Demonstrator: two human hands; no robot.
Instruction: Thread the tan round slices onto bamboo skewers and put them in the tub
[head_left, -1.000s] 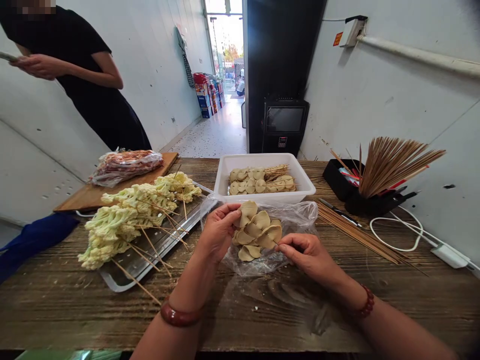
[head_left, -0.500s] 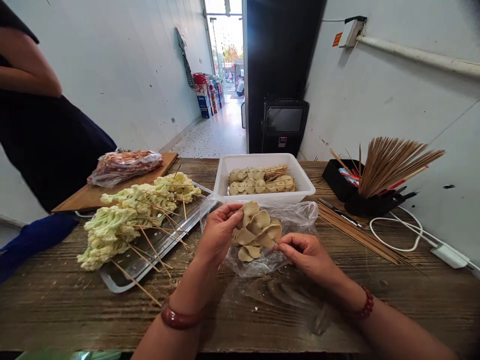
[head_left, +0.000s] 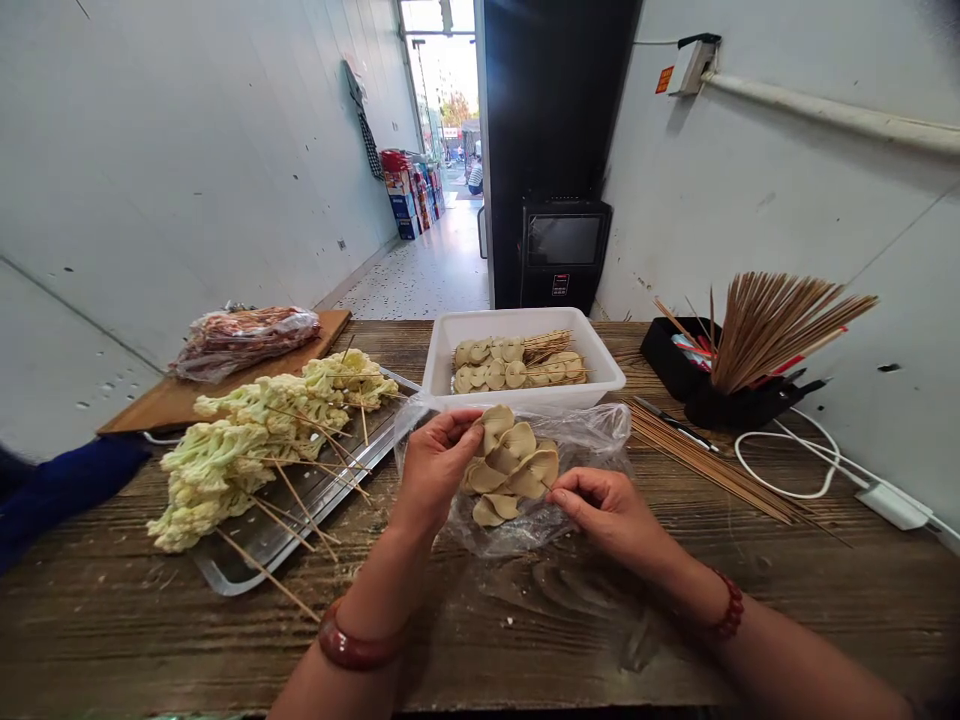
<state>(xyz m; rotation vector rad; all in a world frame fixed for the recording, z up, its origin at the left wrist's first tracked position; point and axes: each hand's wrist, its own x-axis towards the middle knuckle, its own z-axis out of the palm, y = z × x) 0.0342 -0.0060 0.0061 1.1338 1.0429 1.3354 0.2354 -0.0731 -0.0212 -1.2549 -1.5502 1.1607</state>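
My left hand (head_left: 435, 465) is closed, thumb and fingers pinching the edge of a thin beige round slice (head_left: 496, 425). More such slices (head_left: 491, 473) lie below it on a crumpled clear plastic bag (head_left: 596, 428). My right hand (head_left: 611, 510) pinches a thin bamboo skewer (head_left: 547, 485), mostly hidden by the fingers; its front end meets a curled slice (head_left: 537, 471). Just behind the bag stands a white plastic tub (head_left: 525, 398), holding skewers threaded with similar slices (head_left: 491, 375).
Cauliflower skewers (head_left: 225, 440) rest on a metal tray (head_left: 281, 545) at left, sticks jutting toward me. Behind is bagged meat (head_left: 247, 335) on a cutting board (head_left: 139, 408). At right are loose skewers (head_left: 712, 465), a skewer bundle (head_left: 772, 330) in a black holder (head_left: 739, 408), and a white cable (head_left: 825, 480).
The person in dark clothes at the left has gone out of view. The whole view has shifted slightly. Both my hands keep nearly the same pose on the slice and skewer.
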